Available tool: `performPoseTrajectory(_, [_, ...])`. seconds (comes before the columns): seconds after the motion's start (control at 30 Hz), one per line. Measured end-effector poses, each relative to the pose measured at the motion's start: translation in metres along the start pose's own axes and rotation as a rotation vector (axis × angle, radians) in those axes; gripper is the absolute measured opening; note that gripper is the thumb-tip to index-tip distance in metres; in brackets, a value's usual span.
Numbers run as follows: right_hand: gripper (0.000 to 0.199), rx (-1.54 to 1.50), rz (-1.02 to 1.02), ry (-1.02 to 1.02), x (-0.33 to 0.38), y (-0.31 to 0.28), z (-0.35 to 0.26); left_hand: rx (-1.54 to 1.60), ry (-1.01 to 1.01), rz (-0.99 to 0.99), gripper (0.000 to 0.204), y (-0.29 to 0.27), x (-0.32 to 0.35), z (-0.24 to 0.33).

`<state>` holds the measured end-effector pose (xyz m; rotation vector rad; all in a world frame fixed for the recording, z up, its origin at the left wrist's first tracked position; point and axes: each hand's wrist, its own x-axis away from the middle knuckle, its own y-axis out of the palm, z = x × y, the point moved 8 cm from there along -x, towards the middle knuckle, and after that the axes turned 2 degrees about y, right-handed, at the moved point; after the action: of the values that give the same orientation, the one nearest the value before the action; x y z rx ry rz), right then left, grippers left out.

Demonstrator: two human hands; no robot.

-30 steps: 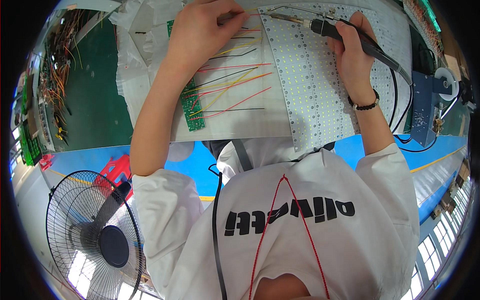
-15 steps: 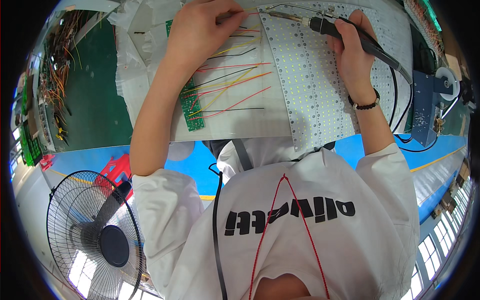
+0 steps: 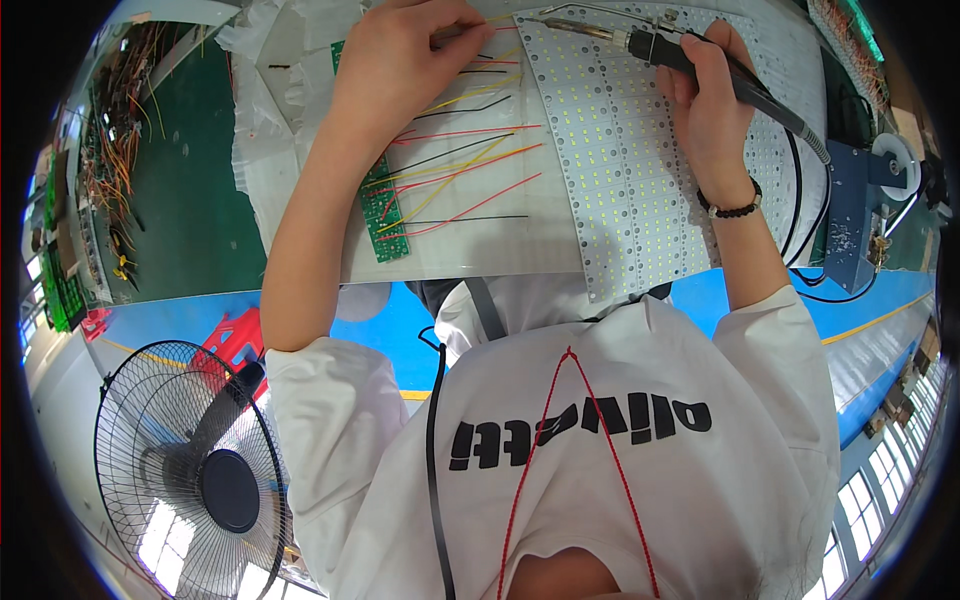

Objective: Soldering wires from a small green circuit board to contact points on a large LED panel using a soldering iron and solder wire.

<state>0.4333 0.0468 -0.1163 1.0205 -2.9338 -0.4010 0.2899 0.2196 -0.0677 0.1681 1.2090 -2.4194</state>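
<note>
My left hand (image 3: 405,60) is closed in a pinch at the top of the bench, over the upper part of a narrow green circuit board (image 3: 391,243). A thin wire (image 3: 502,18) sticks out from its fingertips toward the LED panel. Red, yellow and black wires (image 3: 470,131) fan out to the right from the board. My right hand (image 3: 712,130) grips the black handle of a soldering iron (image 3: 657,50) with a thin metal feed tube along its top. Its tip points left, above the white LED panel (image 3: 620,190), a little apart from the wire.
At the right stands a blue box-shaped unit (image 3: 850,220) with a white reel (image 3: 897,165), and black cables hang beside it. Bundles of wires (image 3: 120,150) lie at the far left. Below the bench are a black fan (image 3: 230,490) and a red stool (image 3: 235,338).
My right hand and the soldering iron have shifted slightly to the right, drawing the tip back from the wire. The left hand stays in place.
</note>
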Motion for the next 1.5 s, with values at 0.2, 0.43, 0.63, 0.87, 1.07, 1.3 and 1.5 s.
performPoseTrajectory(0.2, [0.024,0.009,-0.023,-0.023,0.000,0.000,-0.002,0.013,-0.001,-0.002,0.011,0.001,-0.002,0.002])
performPoseTrajectory(0.43, [0.024,0.077,-0.026,-0.042,0.002,0.003,-0.003,-0.001,0.013,0.008,0.012,0.000,-0.001,0.002])
performPoseTrajectory(0.63, [0.023,0.157,-0.013,-0.048,0.004,0.005,-0.006,0.014,0.012,0.012,0.011,0.000,-0.001,0.002])
performPoseTrajectory(0.87, [0.023,-0.011,0.007,-0.010,0.001,-0.001,-0.003,0.019,-0.012,0.004,0.010,0.001,-0.001,0.001])
performPoseTrajectory(1.07, [0.024,-0.035,0.005,-0.001,0.000,0.000,-0.001,0.032,0.001,0.015,0.011,0.000,0.001,-0.003])
performPoseTrajectory(1.3, [0.024,-0.117,-0.002,-0.011,0.001,-0.006,-0.003,0.048,0.130,0.137,0.013,-0.062,0.005,-0.003])
performPoseTrajectory(1.5, [0.017,-0.105,0.103,0.025,0.003,-0.014,0.001,-0.113,-0.004,0.049,0.014,-0.084,0.044,-0.001])
